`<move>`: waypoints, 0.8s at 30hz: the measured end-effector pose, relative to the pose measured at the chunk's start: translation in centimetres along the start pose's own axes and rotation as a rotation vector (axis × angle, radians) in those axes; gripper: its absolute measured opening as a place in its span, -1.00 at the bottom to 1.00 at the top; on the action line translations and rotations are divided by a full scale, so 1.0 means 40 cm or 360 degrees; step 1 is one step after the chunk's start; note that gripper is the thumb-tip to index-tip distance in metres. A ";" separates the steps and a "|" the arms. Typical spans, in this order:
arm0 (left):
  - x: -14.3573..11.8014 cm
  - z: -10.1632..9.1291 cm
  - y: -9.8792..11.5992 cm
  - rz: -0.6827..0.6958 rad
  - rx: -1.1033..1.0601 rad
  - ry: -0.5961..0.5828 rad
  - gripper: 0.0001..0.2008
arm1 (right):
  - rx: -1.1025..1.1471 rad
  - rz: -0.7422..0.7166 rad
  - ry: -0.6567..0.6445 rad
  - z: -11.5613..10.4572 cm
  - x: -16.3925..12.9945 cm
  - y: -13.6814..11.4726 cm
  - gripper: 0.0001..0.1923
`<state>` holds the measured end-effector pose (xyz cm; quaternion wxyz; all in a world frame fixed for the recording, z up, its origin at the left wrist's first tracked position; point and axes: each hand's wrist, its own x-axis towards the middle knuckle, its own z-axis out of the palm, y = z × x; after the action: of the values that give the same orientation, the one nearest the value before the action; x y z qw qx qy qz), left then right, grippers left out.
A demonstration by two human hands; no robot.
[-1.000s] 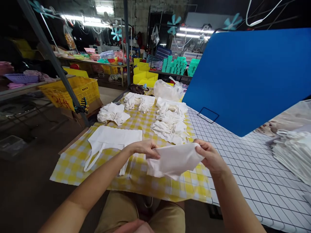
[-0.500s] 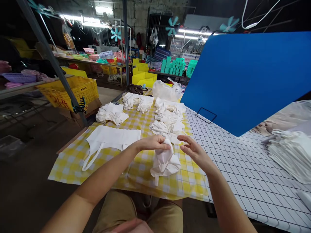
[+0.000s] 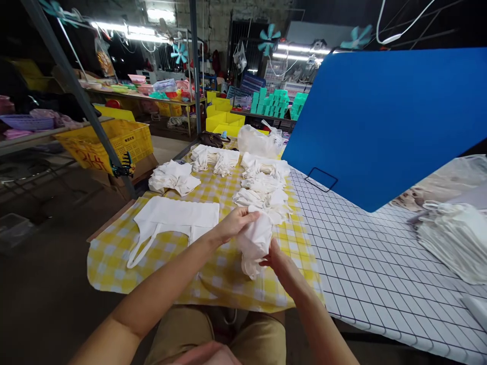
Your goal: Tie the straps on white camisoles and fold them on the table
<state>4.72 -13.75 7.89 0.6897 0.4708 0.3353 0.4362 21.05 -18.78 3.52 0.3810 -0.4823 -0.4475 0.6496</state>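
My left hand (image 3: 233, 225) pinches the top of a crumpled white cloth bag (image 3: 254, 242) above the yellow checked tablecloth (image 3: 114, 248). My right hand (image 3: 280, 262) grips the same bag from its lower right side. To the left a white bag (image 3: 171, 219) lies flat with its handles pointing toward me. Behind the hands, several folded white bags (image 3: 262, 195) are stacked in a loose row.
More white bag piles (image 3: 173, 177) and a clear plastic sack (image 3: 258, 141) sit farther back. A blue board (image 3: 384, 121) leans over the white grid-patterned table (image 3: 380, 284). A stack of white bags (image 3: 456, 241) lies at right. A yellow crate (image 3: 110, 142) stands left.
The bag was stretched flat between both hands; it is now bunched up. My right hand let go of its corner, then took hold again lower down.
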 end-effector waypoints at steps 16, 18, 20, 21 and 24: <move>-0.052 0.028 -0.143 -0.0558 -0.0487 -0.0101 -0.65 | 0.0101 -0.0329 0.0204 0.001 -0.038 -0.070 -0.71; -0.054 0.032 -0.156 -0.0533 -0.0556 -0.0083 -0.66 | -0.0070 -0.0375 0.0159 -0.002 -0.048 -0.079 -0.73; -0.055 0.035 -0.165 -0.0492 -0.0583 -0.0095 -0.67 | -0.0177 -0.0440 0.0172 -0.008 -0.056 -0.087 -0.72; -0.054 0.036 -0.168 -0.0466 -0.0593 -0.0100 -0.68 | -0.0234 -0.0483 0.0212 -0.011 -0.058 -0.090 -0.72; -0.054 0.044 -0.172 -0.0400 -0.0646 -0.0079 -0.71 | -0.0502 -0.0622 0.0390 -0.013 -0.060 -0.093 -0.74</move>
<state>7.36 -17.58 2.11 0.8272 0.2875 0.2797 0.3936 22.37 -19.76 7.67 0.4706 -0.5152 -0.5782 0.4229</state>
